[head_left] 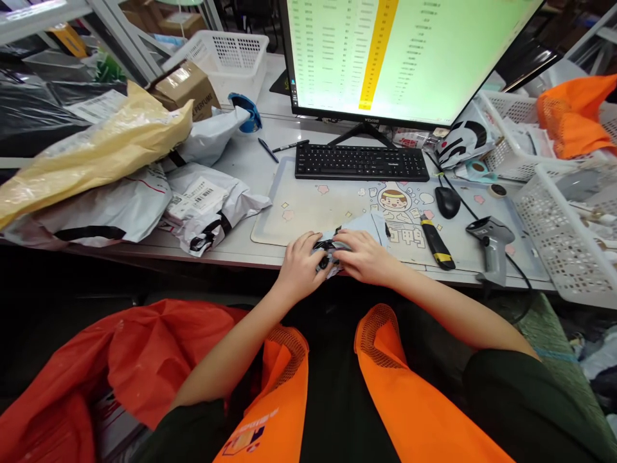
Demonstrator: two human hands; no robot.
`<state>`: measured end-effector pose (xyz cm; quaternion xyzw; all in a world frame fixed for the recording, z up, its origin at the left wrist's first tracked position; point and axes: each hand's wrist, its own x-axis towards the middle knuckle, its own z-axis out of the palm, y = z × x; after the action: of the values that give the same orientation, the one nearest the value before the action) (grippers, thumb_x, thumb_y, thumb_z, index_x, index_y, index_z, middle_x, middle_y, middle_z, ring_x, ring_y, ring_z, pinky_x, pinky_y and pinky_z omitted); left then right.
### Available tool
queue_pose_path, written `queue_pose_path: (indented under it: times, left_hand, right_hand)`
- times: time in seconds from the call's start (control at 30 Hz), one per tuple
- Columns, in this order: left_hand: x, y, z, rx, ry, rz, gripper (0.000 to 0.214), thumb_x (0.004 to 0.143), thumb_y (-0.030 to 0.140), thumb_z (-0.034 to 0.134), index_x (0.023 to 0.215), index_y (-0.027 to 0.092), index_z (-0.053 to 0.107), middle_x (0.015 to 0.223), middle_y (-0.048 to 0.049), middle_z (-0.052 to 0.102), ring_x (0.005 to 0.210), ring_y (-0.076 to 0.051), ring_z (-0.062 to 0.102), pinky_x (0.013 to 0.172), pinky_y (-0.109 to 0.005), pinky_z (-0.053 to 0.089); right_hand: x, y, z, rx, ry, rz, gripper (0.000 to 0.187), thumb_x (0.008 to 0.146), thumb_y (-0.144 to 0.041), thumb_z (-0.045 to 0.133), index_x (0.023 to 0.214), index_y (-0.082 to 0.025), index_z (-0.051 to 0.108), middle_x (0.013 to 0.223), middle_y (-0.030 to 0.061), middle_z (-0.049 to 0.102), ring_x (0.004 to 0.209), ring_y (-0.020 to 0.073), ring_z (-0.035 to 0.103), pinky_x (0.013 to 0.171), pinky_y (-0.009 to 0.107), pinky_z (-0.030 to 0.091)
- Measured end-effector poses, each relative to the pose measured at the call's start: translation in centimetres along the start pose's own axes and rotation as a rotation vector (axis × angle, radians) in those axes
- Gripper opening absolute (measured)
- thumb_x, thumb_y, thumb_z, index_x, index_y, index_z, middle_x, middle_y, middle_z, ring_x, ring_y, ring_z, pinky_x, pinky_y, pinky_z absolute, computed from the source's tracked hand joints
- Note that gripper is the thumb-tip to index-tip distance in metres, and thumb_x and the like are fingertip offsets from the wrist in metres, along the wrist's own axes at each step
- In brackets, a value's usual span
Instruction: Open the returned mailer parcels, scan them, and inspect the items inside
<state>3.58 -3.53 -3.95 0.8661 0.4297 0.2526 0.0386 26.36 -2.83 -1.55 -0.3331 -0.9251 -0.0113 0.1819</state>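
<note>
Both hands rest at the desk's front edge on a small grey plastic mailer bag (364,226) with black trim. My left hand (303,265) has its fingers curled on the bag's left end. From the right, my right hand (365,257) grips the same bag with bent fingers. The bag lies on a pale cartoon desk mat (308,206), just in front of a black keyboard (361,162).
A box cutter (437,243), a mouse (447,200) and a barcode scanner (491,244) lie right of the hands. Grey and yellow parcel bags (110,161) pile up on the left. White baskets (563,238) stand at right, a monitor (405,51) behind. An orange sack (120,366) sits below left.
</note>
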Motion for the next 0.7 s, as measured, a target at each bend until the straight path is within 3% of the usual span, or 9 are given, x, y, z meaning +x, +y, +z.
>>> queue_pose_path:
  times: [0.1,0.17,0.4,0.57,0.7]
  left_hand:
    - [0.5,-0.1,0.0,-0.017,-0.003,-0.125,0.035,0.097,0.044,0.060,0.078,0.019,0.073,0.127,-0.0143,0.068,0.123,-0.032,0.059,0.102,-0.050,0.048]
    - [0.9,0.0,-0.2,0.033,-0.046,-0.144,0.034,0.093,0.046,0.065,0.075,0.019,0.073,0.125,-0.0146,0.069,0.118,-0.033,0.061,0.099,-0.051,0.050]
    - [1.7,0.9,-0.4,0.186,-0.204,-0.077,0.037,0.079,0.048,0.079,0.098,0.017,0.075,0.138,-0.0190,0.061,0.120,-0.038,0.057,0.087,-0.051,0.051]
    - [2.3,0.5,-1.2,0.216,-0.257,0.039,0.014,0.087,0.027,0.067,0.087,0.017,0.077,0.127,-0.0144,0.068,0.115,-0.033,0.061,0.084,-0.048,0.048]
    - [2.1,-0.1,-1.8,0.131,-0.188,0.084,0.021,0.090,0.025,0.063,0.076,0.019,0.077,0.110,-0.0112,0.073,0.109,-0.031,0.064,0.087,-0.050,0.047]
  right_hand:
    - [-0.2,-0.3,0.5,-0.018,-0.022,0.039,0.020,0.100,-0.028,0.055,0.109,-0.017,0.069,0.144,0.0208,0.054,0.138,0.0368,0.044,0.102,0.052,0.042]
    - [-0.3,-0.3,0.9,-0.004,-0.016,0.050,0.019,0.100,-0.028,0.055,0.104,-0.017,0.070,0.144,0.0209,0.054,0.137,0.0363,0.046,0.102,0.052,0.044]
    - [-0.8,-1.0,1.3,0.059,-0.069,-0.018,0.011,0.091,-0.020,0.062,0.093,-0.017,0.072,0.148,0.0195,0.053,0.141,0.0367,0.043,0.109,0.058,0.039]
    - [-1.7,-0.8,0.4,0.038,-0.061,-0.048,0.010,0.087,-0.023,0.064,0.089,-0.017,0.071,0.142,0.0194,0.058,0.139,0.0375,0.045,0.111,0.059,0.037]
    - [-2.6,0.1,-0.3,0.018,-0.020,-0.045,0.014,0.092,-0.030,0.063,0.086,-0.019,0.071,0.135,0.0175,0.061,0.134,0.0362,0.049,0.111,0.059,0.036]
